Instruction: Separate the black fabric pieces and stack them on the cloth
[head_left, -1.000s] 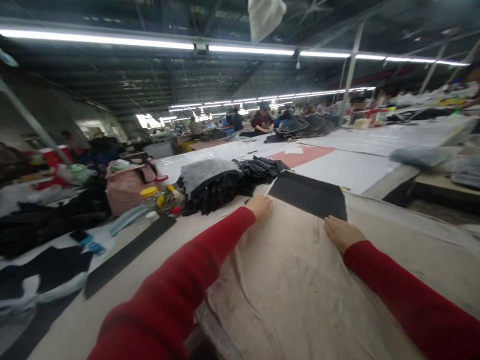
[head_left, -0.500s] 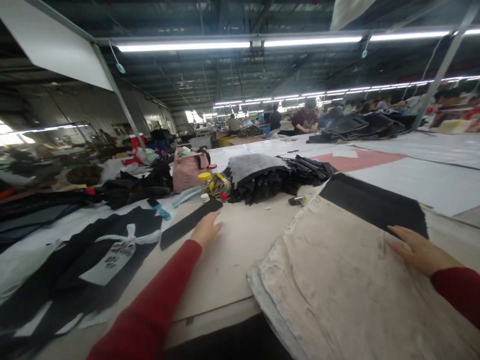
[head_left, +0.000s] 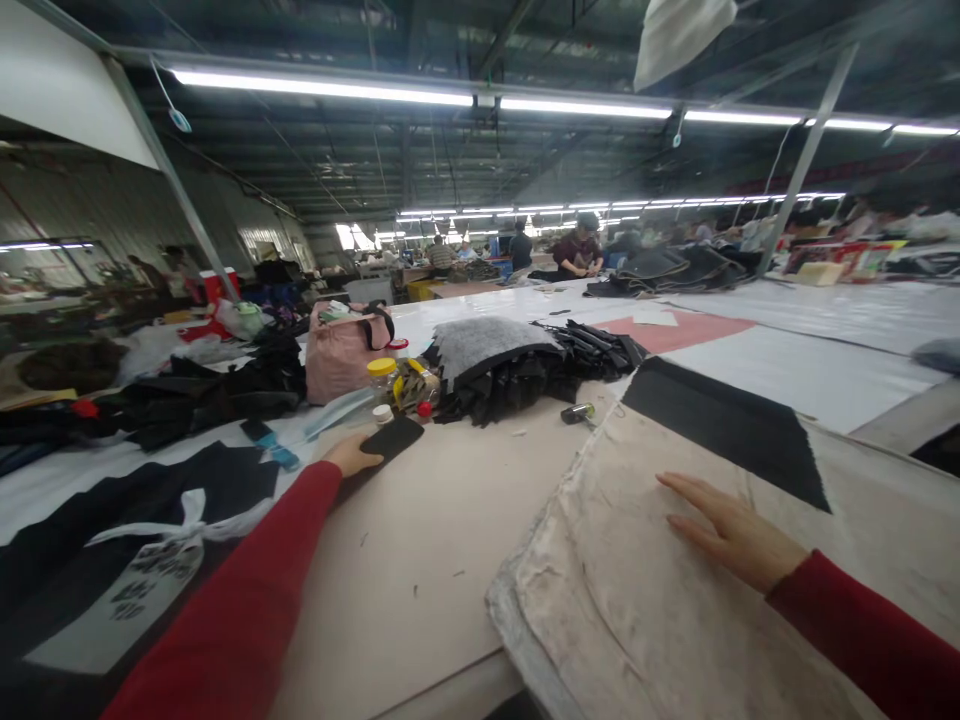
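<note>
My left hand (head_left: 355,456) is at the near-left side of a black fabric strip (head_left: 396,437) lying on the pale board (head_left: 450,520). Its thumb lies over the strip and the fingers close around the edge, partly hidden. On the right, my right hand (head_left: 731,530) lies palm down with fingers stretched out, over a worn beige padded cloth (head_left: 622,560). Nothing is held in it. Just beyond that hand, a flat black fabric panel (head_left: 724,425) rests on the padded cloth's far edge.
Behind the board sit a stack of black pieces with a grey one on top (head_left: 495,350), a yellow-lidded jar (head_left: 382,370) and a pink bag (head_left: 341,355). Dark fabric with a tied white label (head_left: 127,595) lies left. A person (head_left: 577,250) works across the table.
My left hand has moved left onto the black strip and closed at its edge. My right hand has shifted left across the padded cloth, away from the black panel. The view has turned right.
</note>
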